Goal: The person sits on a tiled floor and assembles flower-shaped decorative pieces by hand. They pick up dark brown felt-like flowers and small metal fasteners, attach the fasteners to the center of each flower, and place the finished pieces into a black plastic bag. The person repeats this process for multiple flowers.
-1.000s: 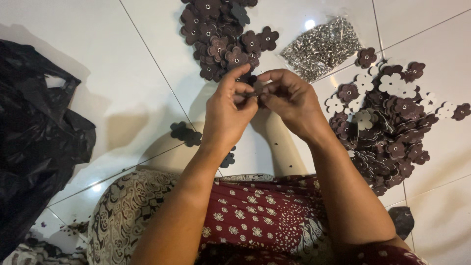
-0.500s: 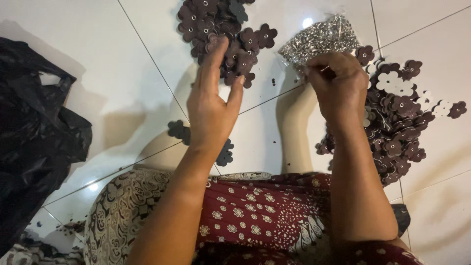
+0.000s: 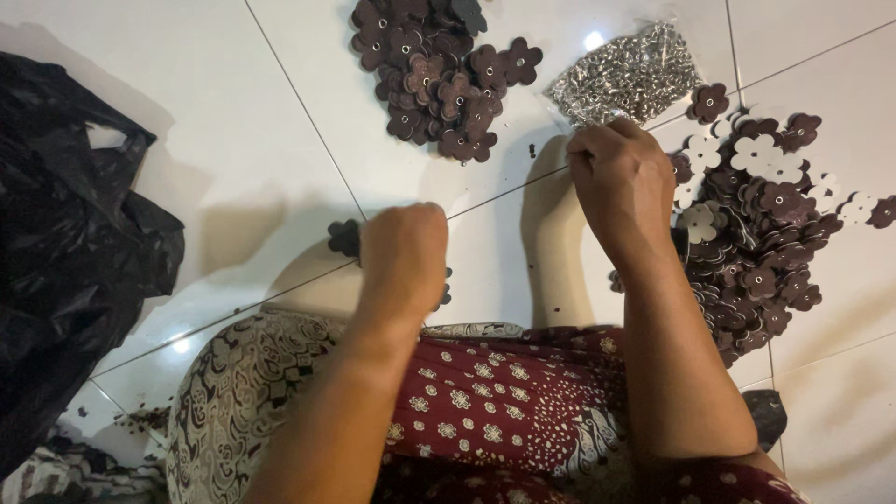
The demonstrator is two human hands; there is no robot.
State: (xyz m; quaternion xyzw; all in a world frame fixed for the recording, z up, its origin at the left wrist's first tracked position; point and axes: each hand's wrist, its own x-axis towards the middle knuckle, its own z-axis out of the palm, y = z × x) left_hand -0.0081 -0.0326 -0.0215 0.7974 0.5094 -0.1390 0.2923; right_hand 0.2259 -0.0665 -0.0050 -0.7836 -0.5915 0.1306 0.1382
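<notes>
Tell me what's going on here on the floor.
A person sits on a white tiled floor among dark flower-shaped cutouts. The right hand reaches to a clear bag of small metal pieces. The left hand is closed over a few cutouts. One pile lies ahead, another to the right.
</notes>
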